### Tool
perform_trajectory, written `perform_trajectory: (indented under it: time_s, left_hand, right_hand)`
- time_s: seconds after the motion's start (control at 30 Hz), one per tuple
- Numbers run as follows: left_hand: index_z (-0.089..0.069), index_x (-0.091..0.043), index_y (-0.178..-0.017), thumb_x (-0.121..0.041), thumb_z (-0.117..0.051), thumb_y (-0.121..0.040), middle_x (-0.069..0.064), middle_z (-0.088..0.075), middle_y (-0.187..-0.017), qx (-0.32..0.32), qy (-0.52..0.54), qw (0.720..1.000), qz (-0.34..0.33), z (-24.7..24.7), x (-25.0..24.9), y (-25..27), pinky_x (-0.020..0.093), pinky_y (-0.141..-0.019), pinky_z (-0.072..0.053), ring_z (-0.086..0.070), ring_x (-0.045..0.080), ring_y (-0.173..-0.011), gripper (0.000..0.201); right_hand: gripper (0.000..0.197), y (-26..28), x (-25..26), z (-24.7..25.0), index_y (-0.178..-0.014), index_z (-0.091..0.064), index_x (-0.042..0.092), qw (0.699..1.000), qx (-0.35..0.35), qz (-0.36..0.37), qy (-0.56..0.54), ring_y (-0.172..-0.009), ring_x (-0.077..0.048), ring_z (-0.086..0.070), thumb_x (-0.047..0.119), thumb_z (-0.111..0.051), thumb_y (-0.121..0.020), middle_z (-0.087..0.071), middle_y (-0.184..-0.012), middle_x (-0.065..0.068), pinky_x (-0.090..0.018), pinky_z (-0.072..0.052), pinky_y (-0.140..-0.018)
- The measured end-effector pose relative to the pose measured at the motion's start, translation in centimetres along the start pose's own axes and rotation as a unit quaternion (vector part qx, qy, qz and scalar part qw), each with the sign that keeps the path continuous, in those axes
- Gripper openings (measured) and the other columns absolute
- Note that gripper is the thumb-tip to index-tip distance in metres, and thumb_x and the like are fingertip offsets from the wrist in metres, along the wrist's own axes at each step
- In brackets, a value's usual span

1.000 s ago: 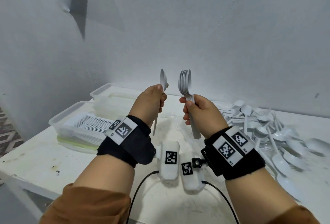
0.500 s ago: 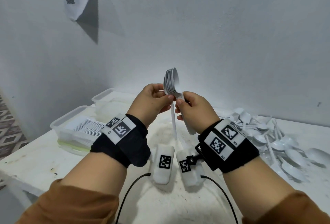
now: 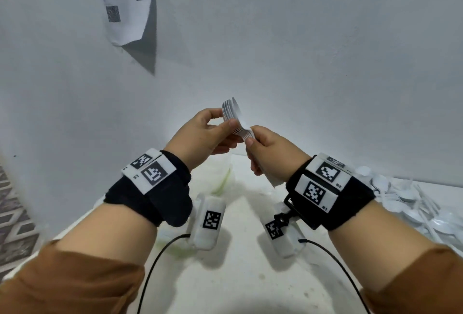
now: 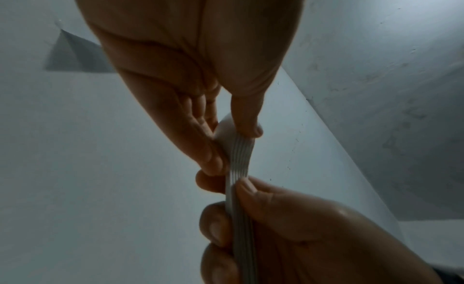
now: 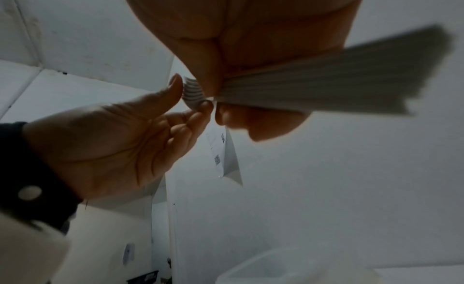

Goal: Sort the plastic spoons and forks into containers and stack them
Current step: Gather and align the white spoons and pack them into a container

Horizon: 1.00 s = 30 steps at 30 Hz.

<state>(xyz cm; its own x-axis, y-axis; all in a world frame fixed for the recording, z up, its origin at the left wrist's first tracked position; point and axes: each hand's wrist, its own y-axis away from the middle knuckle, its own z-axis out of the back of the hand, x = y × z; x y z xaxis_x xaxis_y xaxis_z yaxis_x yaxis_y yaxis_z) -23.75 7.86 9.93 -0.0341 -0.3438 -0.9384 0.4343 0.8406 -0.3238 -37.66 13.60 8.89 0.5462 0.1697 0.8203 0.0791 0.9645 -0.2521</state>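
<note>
At the left edge of the white table (image 3: 240, 271), partly hidden behind the left forearm, a clear plastic container (image 3: 221, 178) shows only a pale green-tinted wall. Above the middle of the table, both hands hold one nested stack of white plastic spoons (image 3: 234, 115) upright in the air. The left hand (image 3: 200, 135) pinches the bowls of the stack between thumb and fingertips; the left wrist view shows the thumb (image 4: 247, 113) pressing on the top bowl while the other fingers (image 4: 200, 141) back the stack from the other side. Just right of it, the right hand (image 3: 269, 148) is curled round the bundled handles, thumb against the necks of the spoons; in the right wrist view the handles (image 5: 326, 83) fan out past the palm, blurred at their ends. The stack touches nothing but the two hands and stands well above the table. Towards the right edge of the table lies a loose heap of white plastic cutlery (image 3: 411, 203), mostly spoons as far as the view tells. On the wall at upper left hangs a sheet of paper (image 3: 125, 0) with printed codes.
</note>
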Motion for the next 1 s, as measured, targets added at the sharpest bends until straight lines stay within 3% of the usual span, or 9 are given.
perform_trajectory:
  time_s: [0.17,0.27,0.33,0.5,0.6,0.7,0.83,0.93,1.0]
  left_hand:
    - [-0.054,-0.022,-0.098,-0.027,-0.056,-0.091,-0.003,-0.071,-0.083,0.041,-0.077,0.996,0.013,6.2,0.1,-2.0,0.019,-0.066,-0.052,-0.066,0.007,-0.07,0.009]
    - [-0.056,-0.024,-0.099,-0.028,-0.056,-0.091,-0.005,-0.069,-0.087,0.053,-0.113,0.992,0.026,10.3,0.8,-2.7,0.022,-0.072,-0.052,-0.065,0.007,-0.075,0.009]
    - [-0.053,-0.024,-0.11,-0.028,-0.056,-0.091,-0.007,-0.068,-0.093,0.063,-0.135,0.988,0.034,12.7,1.6,-2.9,0.024,-0.076,-0.052,-0.065,0.007,-0.081,0.019]
    - [-0.042,-0.025,-0.134,-0.033,-0.059,-0.088,-0.009,-0.064,-0.103,0.081,-0.225,0.967,0.086,18.7,4.5,-3.1,0.032,-0.093,-0.049,-0.062,0.014,-0.102,0.049]
    - [-0.038,-0.028,-0.138,-0.046,-0.064,-0.082,-0.017,-0.061,-0.108,0.111,-0.294,0.94,0.131,21.3,6.2,-2.6,0.036,-0.103,-0.043,-0.059,0.015,-0.108,0.064]
    - [-0.029,-0.029,-0.144,-0.05,-0.063,-0.081,-0.014,-0.051,-0.13,0.165,-0.377,0.898,0.158,22.5,7.4,-1.7,0.025,-0.107,-0.033,-0.052,0.006,-0.117,0.074]
    - [-0.019,-0.025,-0.149,-0.054,-0.07,-0.074,-0.009,-0.039,-0.146,0.234,-0.402,0.864,0.191,23.4,9.3,-0.6,0.029,-0.112,-0.028,-0.042,0.006,-0.129,0.095]
    - [-0.014,-0.023,-0.15,-0.056,-0.072,-0.069,-0.009,-0.033,-0.149,0.27,-0.397,0.853,0.203,24.0,10.5,-0.2,0.032,-0.114,-0.027,-0.038,0.006,-0.133,0.104]
    - [-0.017,-0.024,-0.149,-0.066,-0.075,-0.057,-0.011,-0.035,-0.148,0.293,-0.388,0.849,0.206,24.0,10.8,0.0,0.032,-0.114,-0.027,-0.038,0.005,-0.133,0.117]
  right_hand:
    - [0.011,-3.7,2.6,-2.7,-0.103,-0.044,0.022,0.988,0.025,0.02,0.15,-0.066,-0.007,-0.043,0.021,-0.033,-0.101,-0.042,-0.073,0.01,-0.022,-0.037,-0.063]
    - [0.02,-5.5,4.0,-4.9,-0.119,-0.042,0.02,0.98,0.03,0.007,0.199,-0.077,-0.016,-0.048,0.023,-0.035,-0.101,-0.046,-0.08,0.005,-0.026,-0.037,-0.069]
    - [0.03,-6.2,4.4,-6.2,-0.129,-0.033,0.02,0.975,0.036,0.002,0.22,-0.072,-0.015,-0.048,0.025,-0.038,-0.1,-0.047,-0.085,0.003,-0.027,-0.037,-0.07]
    - [0.033,-8.2,4.6,-10.2,-0.127,-0.031,0.019,0.955,0.094,-0.003,0.283,-0.056,-0.015,-0.039,0.017,-0.043,-0.097,-0.04,-0.067,0.004,-0.03,-0.036,-0.062]
    - [0.029,-9.3,4.9,-11.9,-0.123,-0.04,0.025,0.933,0.125,-0.022,0.335,-0.066,-0.018,-0.048,0.016,-0.046,-0.096,-0.047,-0.07,0.009,-0.032,-0.044,-0.071]
    - [0.028,-10.1,5.4,-12.9,-0.12,-0.049,0.029,0.907,0.152,-0.038,0.391,-0.08,-0.016,-0.053,0.02,-0.05,-0.094,-0.052,-0.078,0.014,-0.031,-0.044,-0.079]
    - [0.028,-10.9,6.0,-14.2,-0.117,-0.053,0.03,0.873,0.187,-0.03,0.449,-0.056,-0.007,-0.049,0.021,-0.055,-0.091,-0.058,-0.087,0.006,-0.019,-0.038,-0.059]
    - [0.027,-11.3,6.0,-15.3,-0.115,-0.054,0.03,0.856,0.214,-0.038,0.469,-0.051,-0.008,-0.048,0.019,-0.054,-0.091,-0.054,-0.078,0.01,-0.016,-0.036,-0.055]
    - [0.027,-11.6,5.8,-16.0,-0.115,-0.054,0.029,0.847,0.229,-0.045,0.478,-0.051,-0.008,-0.048,0.018,-0.053,-0.091,-0.055,-0.079,0.009,-0.017,-0.036,-0.056]
